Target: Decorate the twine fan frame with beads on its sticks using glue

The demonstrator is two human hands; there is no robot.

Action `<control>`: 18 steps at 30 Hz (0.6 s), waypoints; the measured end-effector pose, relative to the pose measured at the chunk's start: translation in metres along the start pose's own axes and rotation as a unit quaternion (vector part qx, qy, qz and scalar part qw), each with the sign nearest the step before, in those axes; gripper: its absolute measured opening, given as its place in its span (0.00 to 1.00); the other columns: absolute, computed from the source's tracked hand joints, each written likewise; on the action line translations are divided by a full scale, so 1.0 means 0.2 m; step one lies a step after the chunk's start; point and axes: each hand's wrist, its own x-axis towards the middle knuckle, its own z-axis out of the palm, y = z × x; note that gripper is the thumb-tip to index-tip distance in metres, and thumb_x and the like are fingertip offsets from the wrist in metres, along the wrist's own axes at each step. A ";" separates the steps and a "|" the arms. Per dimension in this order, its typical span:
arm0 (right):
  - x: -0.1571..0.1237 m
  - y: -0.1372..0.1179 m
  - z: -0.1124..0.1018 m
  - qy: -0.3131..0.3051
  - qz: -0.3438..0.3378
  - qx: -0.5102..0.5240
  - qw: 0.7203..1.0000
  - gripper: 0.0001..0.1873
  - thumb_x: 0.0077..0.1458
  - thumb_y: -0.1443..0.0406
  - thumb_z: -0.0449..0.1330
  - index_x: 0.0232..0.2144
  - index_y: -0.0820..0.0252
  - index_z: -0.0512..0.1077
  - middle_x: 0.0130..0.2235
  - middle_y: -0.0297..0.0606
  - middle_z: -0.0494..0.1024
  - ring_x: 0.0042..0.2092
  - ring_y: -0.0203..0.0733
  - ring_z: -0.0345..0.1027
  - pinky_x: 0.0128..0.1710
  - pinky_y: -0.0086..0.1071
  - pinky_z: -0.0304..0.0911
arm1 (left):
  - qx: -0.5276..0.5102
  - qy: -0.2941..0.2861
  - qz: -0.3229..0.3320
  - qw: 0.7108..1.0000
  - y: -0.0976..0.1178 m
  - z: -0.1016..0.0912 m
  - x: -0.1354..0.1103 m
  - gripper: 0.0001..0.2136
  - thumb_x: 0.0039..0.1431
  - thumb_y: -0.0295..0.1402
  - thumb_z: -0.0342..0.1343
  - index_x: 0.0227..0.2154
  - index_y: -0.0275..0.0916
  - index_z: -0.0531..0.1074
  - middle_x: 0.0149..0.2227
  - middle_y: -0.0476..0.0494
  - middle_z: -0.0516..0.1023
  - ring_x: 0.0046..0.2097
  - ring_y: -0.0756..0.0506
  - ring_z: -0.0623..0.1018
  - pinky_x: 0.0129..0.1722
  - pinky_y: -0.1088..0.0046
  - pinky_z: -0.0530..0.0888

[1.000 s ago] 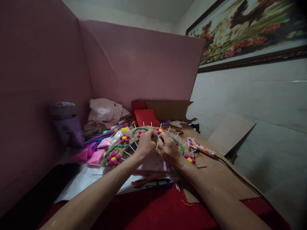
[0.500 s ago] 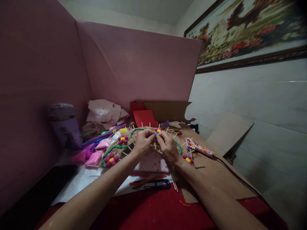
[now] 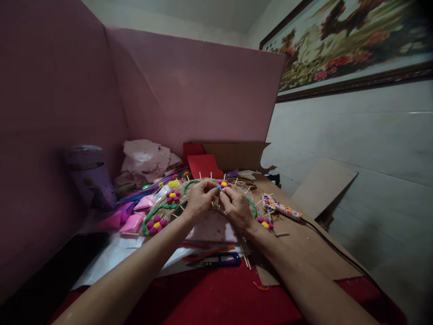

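The person's left hand (image 3: 198, 201) and right hand (image 3: 237, 207) are meeting fingertip to fingertip. Both are pinching shut on a tiny blue bit (image 3: 219, 188), I think so the little thing is not slipping away. They are holding it just above the string ring (image 3: 179, 198), near its twelve o'clock edge. The ring is lying flat, so no hand is needed to steady it. A glue gun (image 3: 280, 207) is lying at three o'clock and scissors (image 3: 219, 260) at six o'clock.
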 end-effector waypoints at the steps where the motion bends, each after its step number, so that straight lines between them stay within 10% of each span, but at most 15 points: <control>1: 0.00 0.00 0.00 0.010 0.000 -0.010 1.000 0.12 0.57 0.64 0.47 0.25 0.58 0.65 0.24 0.32 0.67 0.27 0.36 0.60 0.28 0.29 0.54 | 0.019 0.001 0.009 1.000 0.00 0.00 0.00 0.05 0.43 0.31 0.57 0.22 0.35 0.70 0.18 0.51 0.69 0.20 0.54 0.67 0.20 0.80 0.63; 8: 0.00 0.00 -0.01 0.040 -0.006 -0.028 0.999 0.08 0.56 0.64 0.50 0.25 0.58 0.65 0.26 0.33 0.69 0.28 0.36 0.61 0.29 0.29 0.55 | 0.111 -0.033 0.029 0.993 -0.03 0.00 -0.01 0.02 0.44 0.26 0.53 0.20 0.35 0.68 0.16 0.52 0.68 0.20 0.54 0.66 0.20 0.80 0.63; 18: 0.00 -0.01 0.01 0.061 0.000 0.020 0.998 0.08 0.55 0.63 0.52 0.26 0.59 0.64 0.24 0.31 0.67 0.26 0.34 0.61 0.28 0.28 0.56 | -0.075 -0.023 -0.039 0.996 0.00 0.02 -0.01 0.07 0.43 0.33 0.56 0.24 0.34 0.67 0.15 0.52 0.68 0.16 0.53 0.67 0.15 0.78 0.66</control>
